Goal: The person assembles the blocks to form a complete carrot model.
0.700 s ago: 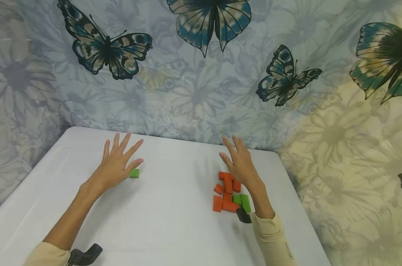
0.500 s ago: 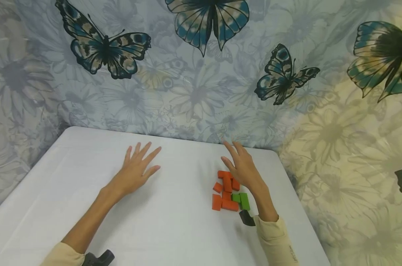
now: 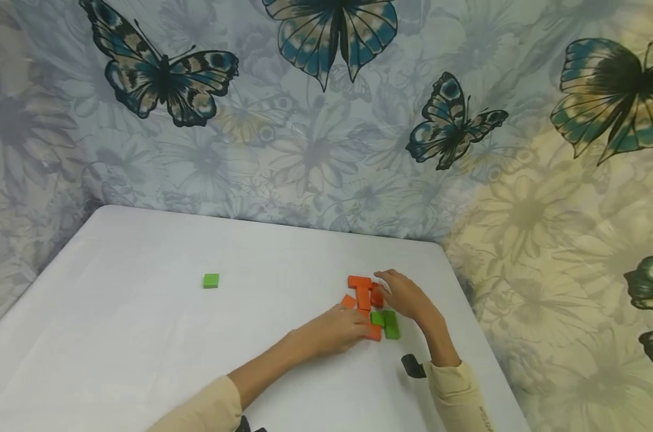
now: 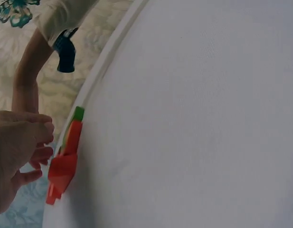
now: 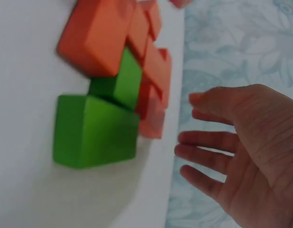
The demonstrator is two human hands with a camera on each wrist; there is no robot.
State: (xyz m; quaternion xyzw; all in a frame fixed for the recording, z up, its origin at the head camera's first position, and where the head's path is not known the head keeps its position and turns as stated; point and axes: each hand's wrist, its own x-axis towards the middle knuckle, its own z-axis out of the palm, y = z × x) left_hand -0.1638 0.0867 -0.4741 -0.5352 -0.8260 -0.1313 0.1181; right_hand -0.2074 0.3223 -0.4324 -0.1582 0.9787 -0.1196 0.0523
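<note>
Where the lone green block (image 3: 210, 281) lies: flat on the white table (image 3: 116, 348), well apart from the rest.
Left hand (image 3: 334, 330): over the near orange blocks (image 3: 363, 296), fingers loosely bent, gripping nothing; whether it touches them cannot be told.
Orange cluster: between the hands; blocks are probably best pinched singly by opposite sides, so neighbours aren't nudged.
Green pair (image 3: 392, 326): side by side at the cluster's right.
Right hand (image 3: 407, 298): beside the far orange blocks, fingers relaxed, empty; light steadying would likely help.
</note>
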